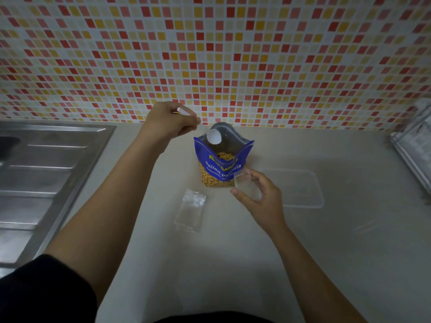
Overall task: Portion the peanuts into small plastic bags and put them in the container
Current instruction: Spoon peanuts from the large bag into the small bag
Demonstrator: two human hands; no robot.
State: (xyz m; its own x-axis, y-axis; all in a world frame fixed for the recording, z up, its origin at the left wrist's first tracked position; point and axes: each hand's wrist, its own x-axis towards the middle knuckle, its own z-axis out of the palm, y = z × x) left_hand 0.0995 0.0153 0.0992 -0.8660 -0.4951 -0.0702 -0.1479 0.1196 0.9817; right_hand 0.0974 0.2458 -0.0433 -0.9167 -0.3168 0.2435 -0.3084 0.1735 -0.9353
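The left hand (172, 120) had its fingers curled round the handle of a white spoon (214, 137), whose round bowl hung just over the open mouth of the peanut bag (224, 164), at about four o'clock from that hand. The spoon's long axis ran from the hand at ten o'clock down to the bowl at four o'clock, so the scoop pointed into the bag's opening. The bowl looked empty.

The right hand (258, 199) held a small plastic bag (246, 185), fingers and thumb wrapped round its sides, mouth turned up toward eleven o'clock. It sat just beside the peanut bag's lower right corner, at about five o'clock from the spoon bowl. That was probably the gap any loaded spoon would have to cross, and the left hand was the nearer one to the peanuts (225, 156).

The peanut bag stood upright near the middle of the surface (210, 264), blue with a clear lower window full of tan nuts, its top spread wide. A spare clear bag (191, 209) lay flat at seven o'clock from it. The container (319, 199), clear, shallow and with nothing visible inside, rested at four o'clock, just beyond the right hand.
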